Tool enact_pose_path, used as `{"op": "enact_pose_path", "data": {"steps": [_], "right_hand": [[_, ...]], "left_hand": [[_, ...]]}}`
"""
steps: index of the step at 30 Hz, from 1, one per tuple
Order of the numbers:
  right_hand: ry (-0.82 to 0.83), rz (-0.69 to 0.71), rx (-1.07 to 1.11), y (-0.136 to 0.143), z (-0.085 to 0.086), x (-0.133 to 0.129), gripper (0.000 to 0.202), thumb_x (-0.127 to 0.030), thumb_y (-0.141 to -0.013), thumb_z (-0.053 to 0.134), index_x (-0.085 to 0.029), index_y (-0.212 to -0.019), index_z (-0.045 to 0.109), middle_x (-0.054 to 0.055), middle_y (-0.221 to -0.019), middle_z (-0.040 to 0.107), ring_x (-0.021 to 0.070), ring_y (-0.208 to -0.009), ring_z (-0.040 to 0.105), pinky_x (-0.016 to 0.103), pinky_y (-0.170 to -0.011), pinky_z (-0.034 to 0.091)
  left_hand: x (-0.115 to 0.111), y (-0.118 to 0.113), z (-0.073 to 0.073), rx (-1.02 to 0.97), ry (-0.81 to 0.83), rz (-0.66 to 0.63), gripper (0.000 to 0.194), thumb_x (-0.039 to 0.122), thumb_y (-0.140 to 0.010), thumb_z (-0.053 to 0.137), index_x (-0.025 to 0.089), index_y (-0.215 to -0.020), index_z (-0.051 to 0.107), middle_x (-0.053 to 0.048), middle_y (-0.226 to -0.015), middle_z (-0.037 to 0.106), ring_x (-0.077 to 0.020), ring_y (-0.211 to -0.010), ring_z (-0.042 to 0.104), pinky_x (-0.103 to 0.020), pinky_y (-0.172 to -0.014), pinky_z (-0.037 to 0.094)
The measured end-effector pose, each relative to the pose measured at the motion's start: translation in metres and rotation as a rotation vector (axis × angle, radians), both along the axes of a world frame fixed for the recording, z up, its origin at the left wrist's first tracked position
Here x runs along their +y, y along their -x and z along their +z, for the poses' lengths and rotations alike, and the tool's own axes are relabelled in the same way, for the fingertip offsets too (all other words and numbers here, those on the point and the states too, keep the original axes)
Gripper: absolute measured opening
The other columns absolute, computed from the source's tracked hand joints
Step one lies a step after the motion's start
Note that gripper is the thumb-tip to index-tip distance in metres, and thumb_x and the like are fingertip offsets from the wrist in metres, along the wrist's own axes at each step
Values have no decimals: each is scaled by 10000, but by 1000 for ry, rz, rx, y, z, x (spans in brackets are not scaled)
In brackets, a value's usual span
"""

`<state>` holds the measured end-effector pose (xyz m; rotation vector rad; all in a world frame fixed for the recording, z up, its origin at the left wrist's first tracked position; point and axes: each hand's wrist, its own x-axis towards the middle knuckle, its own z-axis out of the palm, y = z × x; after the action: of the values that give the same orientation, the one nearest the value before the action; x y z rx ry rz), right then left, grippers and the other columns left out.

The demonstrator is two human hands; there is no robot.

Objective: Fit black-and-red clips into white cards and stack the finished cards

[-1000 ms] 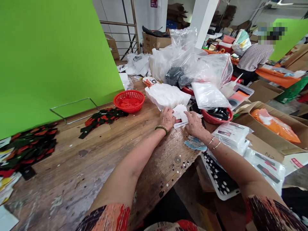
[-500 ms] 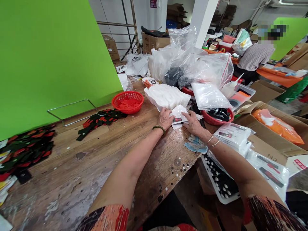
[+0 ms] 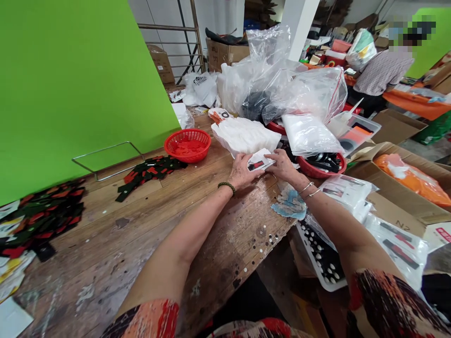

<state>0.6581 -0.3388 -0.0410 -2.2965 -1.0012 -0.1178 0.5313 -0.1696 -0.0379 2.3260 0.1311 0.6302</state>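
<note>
My left hand (image 3: 242, 172) grips the left edge of a small stack of white printed cards (image 3: 256, 164) with a black-and-red picture on the top face. From the other side, the fingers of my right hand (image 3: 283, 165) close on the right edge of the same cards. They are tilted up just above the wooden table (image 3: 197, 202). Right behind them lies a wide pile of thin white sheets or bags (image 3: 246, 136). A blue cloth (image 3: 289, 203) rests below my right wrist. My fingers partly cover the cards.
Left of the hands stands a red basket (image 3: 188, 146) of red pieces, near piles of dark-and-red strips (image 3: 150, 171). Clear plastic bags (image 3: 271, 80) heap up behind. To the right are another red basket (image 3: 322, 165), packed pouches (image 3: 394, 241) and an open carton (image 3: 416, 188). A person (image 3: 384, 70) sits farther back.
Both hands have gathered the cards closer together and tipped them up off the table. My fingers now wrap the edges more tightly. The view has shifted slightly.
</note>
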Motion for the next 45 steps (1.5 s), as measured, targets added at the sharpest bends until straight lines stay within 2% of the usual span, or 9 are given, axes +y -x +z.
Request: {"op": "enact_pose_path", "data": {"steps": [3,8,12,22,26,31,36,42,45], "right_hand": [[37,-10,-3,-7,5,10,510,-212,-623,776,-172,-1130,743,143,-1260,519,337,-1186,527,502,-1077,425],[112,-2,-13,-9,5,3,557,-227,-651,741,-142,-1200,708,149,-1233,568,308,-1168,542,452,-1079,427],[141,5,-18,-6,0,-10,677,-145,-636,689,-164,-1309,620,131,-1282,584,309,-1218,507,464,-1088,415],[40,-37,-30,-3,-3,-9,678,-203,-683,650,-149,-1355,582,107,-1166,673,295,-1081,549,448,-996,450],[29,-68,-15,-2,-5,-10,744,-241,-659,716,-141,-1382,569,121,-1149,654,297,-1062,560,443,-984,456],[10,-58,-16,-3,-4,-11,676,-272,-703,724,-144,-1356,602,124,-1123,644,291,-1060,564,430,-992,451],[30,-60,5,-2,-3,-14,716,-286,-689,740,-183,-1380,581,97,-1088,640,266,-985,586,423,-972,465],[52,-15,-11,1,0,-14,704,-267,-736,686,-151,-1415,540,120,-1126,653,298,-1060,560,434,-993,452],[87,-14,0,3,3,-15,740,-234,-729,681,-165,-1445,510,121,-1149,642,312,-1110,542,449,-1029,432]], "left_hand": [[-4,2,-4,-8,28,14,861,369,-518,911,164,-1282,572,-111,-1258,461,-297,-1243,488,-410,-1109,411],[-9,-1,-13,-54,71,53,679,270,-593,858,171,-1208,587,-102,-1242,441,-280,-1215,509,-409,-1111,415],[-13,3,-18,-45,-7,3,804,322,-530,879,131,-1238,549,-154,-1363,364,-339,-1279,455,-442,-1095,428],[-5,6,-10,-94,-73,22,364,241,-767,692,177,-1113,600,-133,-1276,477,-255,-1253,491,-373,-1098,418],[0,2,-15,-68,-97,-31,452,279,-708,779,182,-1117,614,-130,-1344,452,-270,-1286,471,-383,-1108,409],[-2,3,-10,-37,-154,-23,326,324,-840,666,189,-1135,634,-122,-1340,487,-263,-1259,488,-384,-1093,405],[-10,17,-8,8,-216,103,681,419,-626,852,210,-1228,613,-136,-1424,422,-369,-1265,437,-479,-1076,396],[-6,6,-6,11,-180,44,428,296,-822,675,186,-1224,574,-135,-1337,510,-288,-1249,496,-398,-1083,399],[-6,3,-7,4,-184,34,452,332,-785,723,183,-1187,580,-146,-1378,485,-304,-1281,477,-411,-1097,389]]}}
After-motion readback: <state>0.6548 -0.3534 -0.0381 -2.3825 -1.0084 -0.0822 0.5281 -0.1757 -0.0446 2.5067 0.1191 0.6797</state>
